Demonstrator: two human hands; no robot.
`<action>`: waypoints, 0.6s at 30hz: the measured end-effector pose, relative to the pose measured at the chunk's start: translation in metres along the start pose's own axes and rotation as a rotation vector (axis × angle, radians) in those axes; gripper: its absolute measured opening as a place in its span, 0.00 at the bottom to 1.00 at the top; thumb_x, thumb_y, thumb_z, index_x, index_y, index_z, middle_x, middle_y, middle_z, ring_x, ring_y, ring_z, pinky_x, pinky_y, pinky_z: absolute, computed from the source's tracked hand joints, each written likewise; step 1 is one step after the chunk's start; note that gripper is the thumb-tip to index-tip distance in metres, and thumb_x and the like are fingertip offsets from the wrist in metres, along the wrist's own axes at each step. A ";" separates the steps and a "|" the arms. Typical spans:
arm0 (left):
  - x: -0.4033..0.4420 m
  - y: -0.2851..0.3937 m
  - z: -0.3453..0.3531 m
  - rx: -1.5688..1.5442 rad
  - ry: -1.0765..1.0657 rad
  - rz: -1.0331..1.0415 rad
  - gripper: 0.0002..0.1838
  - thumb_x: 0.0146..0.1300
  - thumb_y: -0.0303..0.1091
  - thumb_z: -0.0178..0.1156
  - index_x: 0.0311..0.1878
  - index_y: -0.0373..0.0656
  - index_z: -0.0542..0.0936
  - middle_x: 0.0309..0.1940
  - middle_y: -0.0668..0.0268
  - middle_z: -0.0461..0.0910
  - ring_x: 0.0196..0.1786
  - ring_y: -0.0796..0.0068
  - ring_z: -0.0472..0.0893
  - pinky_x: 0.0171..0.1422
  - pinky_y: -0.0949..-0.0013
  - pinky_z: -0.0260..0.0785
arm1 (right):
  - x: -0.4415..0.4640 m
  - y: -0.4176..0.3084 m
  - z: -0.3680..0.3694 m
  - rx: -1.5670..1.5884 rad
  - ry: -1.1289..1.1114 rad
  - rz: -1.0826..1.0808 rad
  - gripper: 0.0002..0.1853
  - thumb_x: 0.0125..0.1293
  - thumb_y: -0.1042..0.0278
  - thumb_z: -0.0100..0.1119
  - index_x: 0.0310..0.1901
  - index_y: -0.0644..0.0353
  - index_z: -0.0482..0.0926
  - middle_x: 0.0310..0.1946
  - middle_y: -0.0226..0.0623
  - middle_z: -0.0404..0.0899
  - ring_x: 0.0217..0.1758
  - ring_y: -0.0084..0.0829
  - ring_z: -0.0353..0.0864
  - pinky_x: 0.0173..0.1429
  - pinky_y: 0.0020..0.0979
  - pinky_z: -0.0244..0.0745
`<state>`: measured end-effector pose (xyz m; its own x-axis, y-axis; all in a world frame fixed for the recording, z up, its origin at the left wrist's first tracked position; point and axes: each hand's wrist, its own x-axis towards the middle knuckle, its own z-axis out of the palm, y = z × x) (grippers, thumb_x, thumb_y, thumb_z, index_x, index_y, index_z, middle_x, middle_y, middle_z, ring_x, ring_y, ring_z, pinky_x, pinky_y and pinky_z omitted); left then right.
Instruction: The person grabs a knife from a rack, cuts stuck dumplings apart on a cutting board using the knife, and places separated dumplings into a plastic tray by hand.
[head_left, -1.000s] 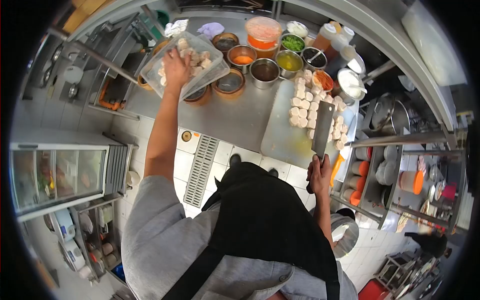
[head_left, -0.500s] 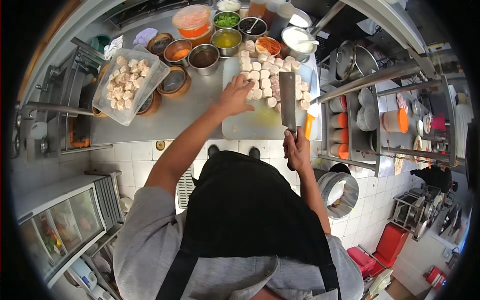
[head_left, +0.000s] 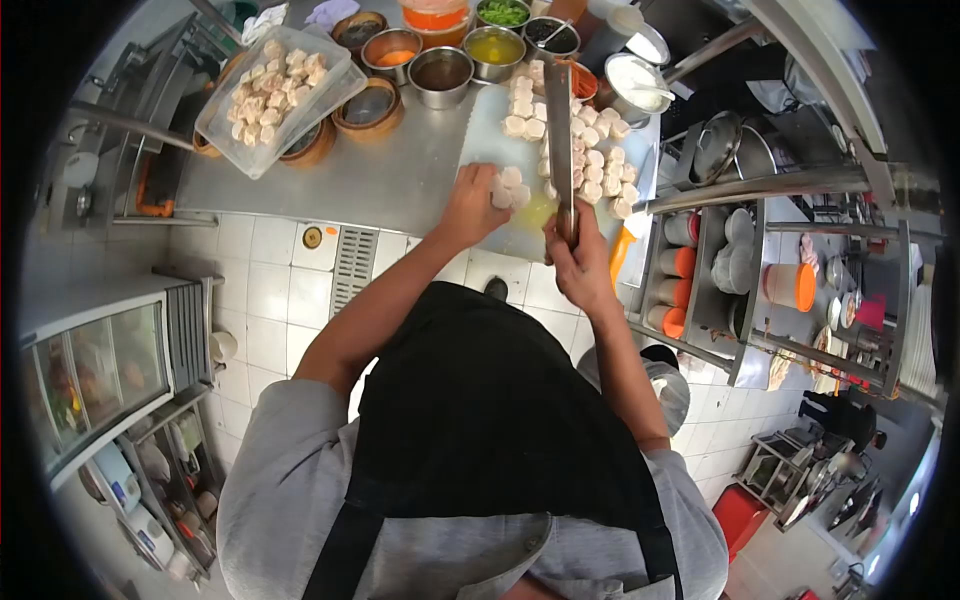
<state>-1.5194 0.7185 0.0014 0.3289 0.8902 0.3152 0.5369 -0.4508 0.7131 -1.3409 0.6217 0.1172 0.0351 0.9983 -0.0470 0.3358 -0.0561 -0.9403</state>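
Note:
My left hand [head_left: 473, 208] is closed around a small cluster of pale dumplings [head_left: 511, 187] at the near left of the cutting board [head_left: 483, 135]. My right hand [head_left: 583, 256] grips a cleaver [head_left: 560, 130] by its handle, the blade pointing away from me and seen nearly edge-on. Behind and beside the blade, more dumplings [head_left: 594, 165] stand in close rows on the board; the blade hides some of them. A yellowish wet smear [head_left: 538, 212] marks the board between my hands.
A clear plastic tub [head_left: 207, 128] of dumplings rests on bamboo steamers [head_left: 370, 112] to the left. Metal bowls of brown sauce [head_left: 441, 76], yellow liquid [head_left: 494, 50] and chopped greens [head_left: 503, 12] line the back. An orange-handled knife [head_left: 622, 245] lies at the board's right edge.
My left hand has closed on several dumplings and drawn them toward me, away from the rows. The cleaver has shifted slightly left and turned more edge-on. My view has tilted and shifted.

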 end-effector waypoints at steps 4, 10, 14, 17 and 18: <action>-0.030 0.019 -0.006 -0.238 0.013 -0.226 0.37 0.45 0.29 0.78 0.57 0.35 0.68 0.53 0.50 0.71 0.58 0.47 0.71 0.64 0.54 0.66 | 0.008 0.007 0.016 -0.083 -0.032 -0.012 0.19 0.71 0.69 0.57 0.59 0.64 0.65 0.31 0.53 0.79 0.31 0.55 0.82 0.37 0.46 0.76; -0.039 -0.001 0.007 -0.195 0.116 -0.148 0.38 0.44 0.30 0.79 0.57 0.36 0.68 0.54 0.50 0.70 0.60 0.47 0.70 0.66 0.54 0.64 | 0.022 0.001 0.035 -0.296 -0.001 -0.164 0.16 0.72 0.65 0.57 0.51 0.67 0.66 0.34 0.60 0.81 0.38 0.63 0.82 0.40 0.51 0.76; -0.041 0.002 0.002 -0.217 0.130 -0.134 0.37 0.44 0.30 0.79 0.56 0.36 0.68 0.54 0.50 0.70 0.60 0.47 0.70 0.66 0.54 0.64 | 0.028 -0.015 0.038 -0.294 0.097 -0.193 0.16 0.74 0.62 0.56 0.47 0.68 0.67 0.32 0.59 0.81 0.36 0.63 0.82 0.39 0.53 0.75; -0.039 0.003 0.002 -0.238 0.130 -0.173 0.36 0.44 0.30 0.78 0.55 0.36 0.69 0.52 0.50 0.71 0.59 0.46 0.70 0.65 0.54 0.65 | 0.039 0.054 0.051 -0.550 -0.066 -0.088 0.16 0.74 0.60 0.55 0.45 0.69 0.67 0.32 0.62 0.81 0.36 0.63 0.82 0.39 0.54 0.75; -0.039 0.003 0.004 -0.217 0.136 -0.152 0.36 0.44 0.30 0.78 0.55 0.36 0.69 0.51 0.50 0.71 0.58 0.46 0.70 0.65 0.54 0.65 | 0.039 0.058 0.053 -0.466 -0.110 0.019 0.17 0.75 0.59 0.54 0.42 0.69 0.67 0.31 0.63 0.80 0.36 0.65 0.81 0.39 0.56 0.74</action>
<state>-1.5276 0.6822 -0.0114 0.1423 0.9536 0.2654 0.3882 -0.3004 0.8712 -1.3696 0.6583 0.0425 -0.0461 0.9915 -0.1220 0.7233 -0.0511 -0.6886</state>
